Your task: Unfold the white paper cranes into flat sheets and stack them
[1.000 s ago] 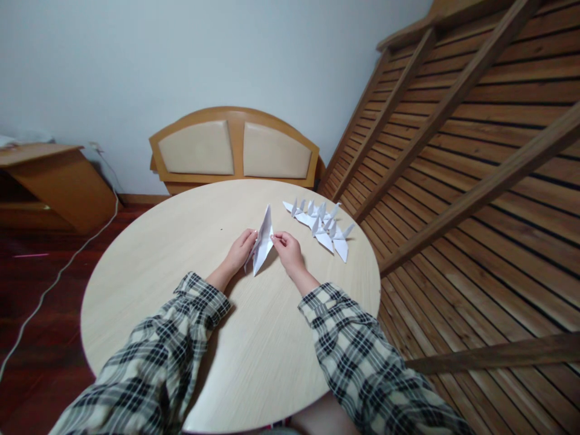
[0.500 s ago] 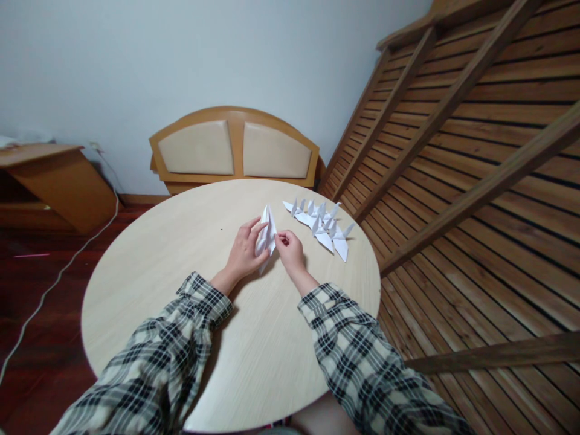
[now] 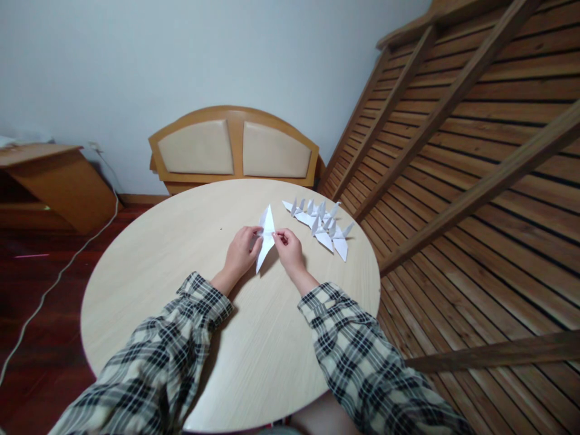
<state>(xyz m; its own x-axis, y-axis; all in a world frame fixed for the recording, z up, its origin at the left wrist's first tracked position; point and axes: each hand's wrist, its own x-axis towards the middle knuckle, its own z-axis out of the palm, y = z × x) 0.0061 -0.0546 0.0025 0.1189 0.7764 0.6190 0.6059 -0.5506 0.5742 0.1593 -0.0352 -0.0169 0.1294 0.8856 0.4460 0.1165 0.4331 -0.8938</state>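
Note:
A folded white paper piece [image 3: 268,228], shaped like a paper crane with two long pointed wings, is held just over the round table between my hands. My left hand [image 3: 243,251] pinches its left side between thumb and fingers. On its right side, my right hand [image 3: 290,249] grips the paper edge with thumb and forefinger. One wing points away from me, the other toward me. Several finished-looking white paper cranes [image 3: 324,238] stand in a cluster to the right of my right hand.
The pale round wooden table [image 3: 149,284] fills the middle. Behind it stands a headboard [image 3: 238,145] with cream panels. A slatted wooden frame [image 3: 453,199] leans along the right. At the left are a wooden desk [image 3: 67,187] and a white cable [image 3: 58,275] on the floor.
The paper has opened out, its wings now spread flatter. My left hand's fingers have drawn back from over the paper into a pinch at its left side. My right hand has barely moved.

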